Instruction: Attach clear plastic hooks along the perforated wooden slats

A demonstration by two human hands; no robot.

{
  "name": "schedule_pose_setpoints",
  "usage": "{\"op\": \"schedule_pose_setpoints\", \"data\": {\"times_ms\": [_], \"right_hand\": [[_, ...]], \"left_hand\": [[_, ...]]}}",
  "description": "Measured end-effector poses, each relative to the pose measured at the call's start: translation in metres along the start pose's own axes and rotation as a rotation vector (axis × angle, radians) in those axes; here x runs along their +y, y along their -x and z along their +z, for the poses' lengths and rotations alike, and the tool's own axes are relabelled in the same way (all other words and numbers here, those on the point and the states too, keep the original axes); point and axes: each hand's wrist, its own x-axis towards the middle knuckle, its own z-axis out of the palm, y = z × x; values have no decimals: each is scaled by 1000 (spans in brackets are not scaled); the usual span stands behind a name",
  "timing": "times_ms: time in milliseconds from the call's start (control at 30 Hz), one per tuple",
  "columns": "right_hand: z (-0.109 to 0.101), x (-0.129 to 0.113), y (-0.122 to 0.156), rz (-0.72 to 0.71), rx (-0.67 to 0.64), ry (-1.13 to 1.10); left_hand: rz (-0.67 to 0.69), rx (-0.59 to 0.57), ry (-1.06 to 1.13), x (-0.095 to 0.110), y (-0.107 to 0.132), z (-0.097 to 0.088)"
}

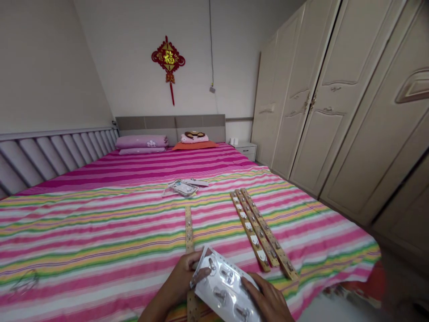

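Observation:
A white, shiny pack (219,297) with several small metal pieces on it is tilted between my two hands, low in the view. My left hand (184,279) grips its left edge, with the thumb pressed on top. At the right edge, my right hand (268,297) holds the pack, fingers lying over its face. Beneath the left hand and the pack runs a narrow wooden strip (189,239) with holes and a few metal pieces; its middle is hidden. To the right lie three similar strips side by side, the leftmost strip (248,228) carrying white tags.
Farther up the striped sheet (110,241) lies a small pile of transparent packs (184,187). Thin transparent wrapping or wire (25,284) rests at the left. Folded bedding (142,143) is by the headboard (201,124). A wardrobe (311,125) stands along the right.

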Motion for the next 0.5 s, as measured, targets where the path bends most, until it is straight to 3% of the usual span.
{"op": "schedule_pose_setpoints", "data": {"times_ms": [300,400,500], "right_hand": [[-5,-4,-4,-45,-14,-24],[-19,-6,-8,-41,-7,-15],[-41,-2,-15,-19,1,26]], "left_hand": [[20,225,-121,3,-2,11],[11,309,-39,8,0,10],[24,505,-10,17,1,0]]}}
